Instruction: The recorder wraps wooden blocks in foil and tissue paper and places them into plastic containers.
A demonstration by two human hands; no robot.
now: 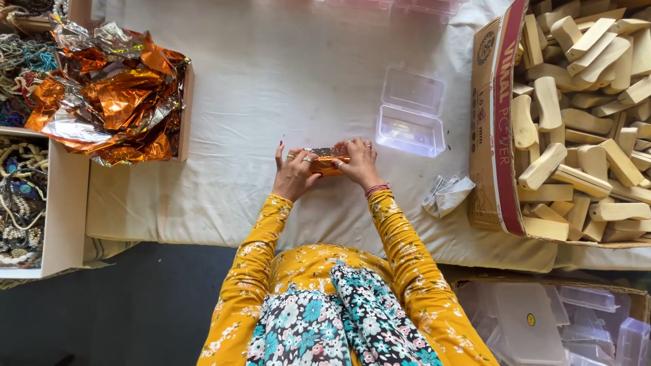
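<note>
- Fingers of our left hand [293, 171] and right hand [359, 163] pinched the ends of a small foil-wrapped piece [328, 163], each grip closed on it, apparently to keep the orange foil tight; it sat low over the white-covered counter [271, 81].
- Beyond lay an open clear plastic box [411, 112].
- Right: a cardboard carton [495, 135], red-banded flap, full of wooden blocks [583, 122].
- Far left: crumpled orange foil sheets [112, 95].
</note>
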